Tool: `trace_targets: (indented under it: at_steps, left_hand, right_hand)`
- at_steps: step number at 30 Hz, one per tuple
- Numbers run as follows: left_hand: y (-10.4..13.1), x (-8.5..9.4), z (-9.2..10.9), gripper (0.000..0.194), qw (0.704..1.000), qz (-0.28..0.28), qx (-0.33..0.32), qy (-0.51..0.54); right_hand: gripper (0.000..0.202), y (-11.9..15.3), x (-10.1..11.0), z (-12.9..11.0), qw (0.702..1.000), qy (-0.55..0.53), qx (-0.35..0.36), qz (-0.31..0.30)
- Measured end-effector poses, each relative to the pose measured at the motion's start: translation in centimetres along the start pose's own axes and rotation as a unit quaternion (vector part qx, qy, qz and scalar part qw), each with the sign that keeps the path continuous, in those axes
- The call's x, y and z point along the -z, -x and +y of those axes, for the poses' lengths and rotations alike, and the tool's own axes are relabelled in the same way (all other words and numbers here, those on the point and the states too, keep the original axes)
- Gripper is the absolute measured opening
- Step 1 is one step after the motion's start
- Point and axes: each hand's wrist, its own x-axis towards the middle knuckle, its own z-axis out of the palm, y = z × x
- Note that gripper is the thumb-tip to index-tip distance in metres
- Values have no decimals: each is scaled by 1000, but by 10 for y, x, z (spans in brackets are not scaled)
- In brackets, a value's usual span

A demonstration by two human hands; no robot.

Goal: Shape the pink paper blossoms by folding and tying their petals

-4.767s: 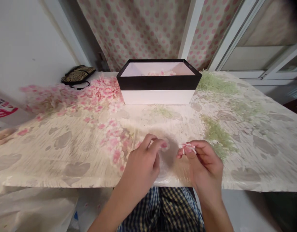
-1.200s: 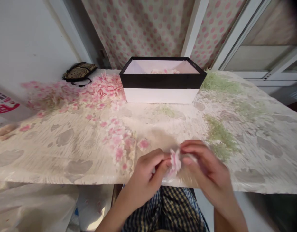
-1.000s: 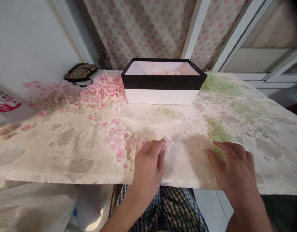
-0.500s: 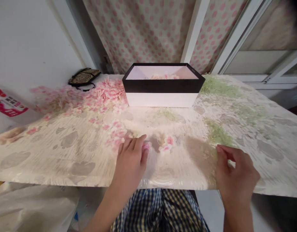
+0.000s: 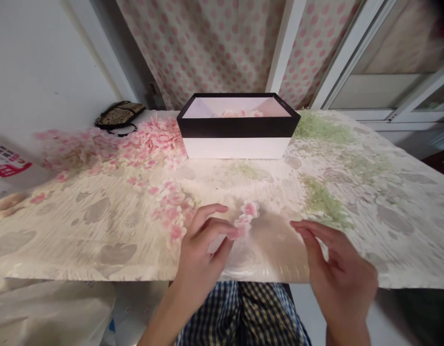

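Observation:
My left hand [image 5: 207,245] pinches a small pink-and-white artificial blossom [image 5: 241,231] between thumb and index finger, just above the table. Touching or nearly touching it are further loose blossoms [image 5: 249,209] on the cloth. To the right, my right hand [image 5: 333,264] has its thumb and index finger pressed together, pointing left. Whatever may be between those fingertips is too small to make out. A cluster of pink blossoms [image 5: 171,206] lies left of my left hand. Green thread-like strands [image 5: 324,202] lie beyond my right hand.
A black-and-white box [image 5: 236,146] with pink blossoms inside stands at the back. More pink flowers [image 5: 157,134] and green strands [image 5: 319,127] flank it. A patterned pouch [image 5: 119,115] lies back left. What looks like another person's hand [image 5: 7,205] rests at the left edge.
My left hand has lifted off the cloth slightly, moved right and now pinches a blossom. My right hand has moved left, away from the green strands. The view has shifted slightly right.

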Motion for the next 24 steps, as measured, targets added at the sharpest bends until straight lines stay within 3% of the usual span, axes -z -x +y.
trace_targets:
  at_steps: [5,11,15,19,24]
  left_hand:
    - [0,-3,5,22,998,-19,-36,39]
    - [4,-4,10,29,995,-34,5,91]
    - [6,-2,16,27,991,-45,36,122]
    - [7,-3,19,22,986,-47,43,152]
    - [8,-6,21,22,981,-52,63,175]
  right_hand:
    - [15,1,-3,-27,979,-146,54,-131]
    - [19,6,-14,-27,964,-214,-2,-157]
    - [18,6,-15,-29,952,-256,36,-165]
    - [17,2,-15,-32,917,-301,47,-257]
    - [15,1,-20,-27,878,-382,-29,-288]
